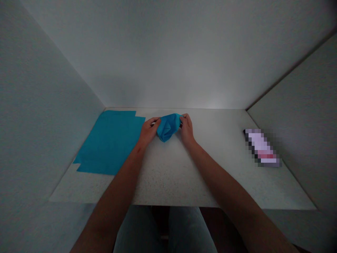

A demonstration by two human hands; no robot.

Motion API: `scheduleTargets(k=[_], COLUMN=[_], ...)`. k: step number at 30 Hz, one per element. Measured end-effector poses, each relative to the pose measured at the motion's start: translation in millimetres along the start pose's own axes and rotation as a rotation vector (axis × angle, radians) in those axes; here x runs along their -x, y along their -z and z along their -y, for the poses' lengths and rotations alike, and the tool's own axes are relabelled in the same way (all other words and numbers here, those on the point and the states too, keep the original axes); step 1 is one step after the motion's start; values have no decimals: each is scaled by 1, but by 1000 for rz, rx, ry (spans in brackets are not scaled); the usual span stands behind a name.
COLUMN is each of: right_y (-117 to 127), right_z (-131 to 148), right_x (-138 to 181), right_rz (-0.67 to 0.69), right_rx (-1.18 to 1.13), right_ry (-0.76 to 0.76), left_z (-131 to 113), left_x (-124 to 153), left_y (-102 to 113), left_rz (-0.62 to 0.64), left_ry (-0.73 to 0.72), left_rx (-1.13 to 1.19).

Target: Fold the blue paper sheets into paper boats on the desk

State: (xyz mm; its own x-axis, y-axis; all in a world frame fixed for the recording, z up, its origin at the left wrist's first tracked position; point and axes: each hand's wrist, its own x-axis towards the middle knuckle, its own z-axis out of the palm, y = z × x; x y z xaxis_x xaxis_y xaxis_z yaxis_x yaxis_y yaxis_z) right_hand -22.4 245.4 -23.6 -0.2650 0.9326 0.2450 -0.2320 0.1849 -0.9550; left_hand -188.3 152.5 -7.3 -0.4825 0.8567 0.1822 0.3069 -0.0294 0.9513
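Head view, looking forward and down over a pale speckled bench set between grey walls. Near the far edge of the bench, at about its middle, the left hand and right hand hold a folded blue sheet between them. The fingers of both hands are closed on its two sides, grasping it rather than resting open. It is bunched into a rounded, creased shape with a few sharp facets, and whether its underside touches the bench cannot be told.

Just beside the left hand lies a flat blue sheet, spread open with stepped notches at two of its corners and no folds that show. So one sheet is already creased up, while the other lies open. Neither the material of the sheets nor the folds hidden under the fingers can be made out.

Well apart on the right, a pale pink-and-white object lies slanted near the right wall, too blurred to identify. The back wall rises behind the bench, and the left wall closes the other side. Light is dim. Below the bench's near edge, the person's jeans show.
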Motion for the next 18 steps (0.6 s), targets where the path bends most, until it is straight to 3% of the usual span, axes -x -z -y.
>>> scheduleTargets(k=[4, 10, 18], right_y=[-6, -12, -5], right_z=[5, 15, 0], right_x=[7, 24, 12], right_rz=[98, 214, 157], right_rx=[43, 217, 259], right_ry=[71, 173, 109], left_z=[-6, -20, -28], left_x=[8, 15, 18], left_y=[-3, -4, -3], left_rz=[-123, -380, -409], left_ry=[-84, -392, -463], left_rx=[-77, -240, -257])
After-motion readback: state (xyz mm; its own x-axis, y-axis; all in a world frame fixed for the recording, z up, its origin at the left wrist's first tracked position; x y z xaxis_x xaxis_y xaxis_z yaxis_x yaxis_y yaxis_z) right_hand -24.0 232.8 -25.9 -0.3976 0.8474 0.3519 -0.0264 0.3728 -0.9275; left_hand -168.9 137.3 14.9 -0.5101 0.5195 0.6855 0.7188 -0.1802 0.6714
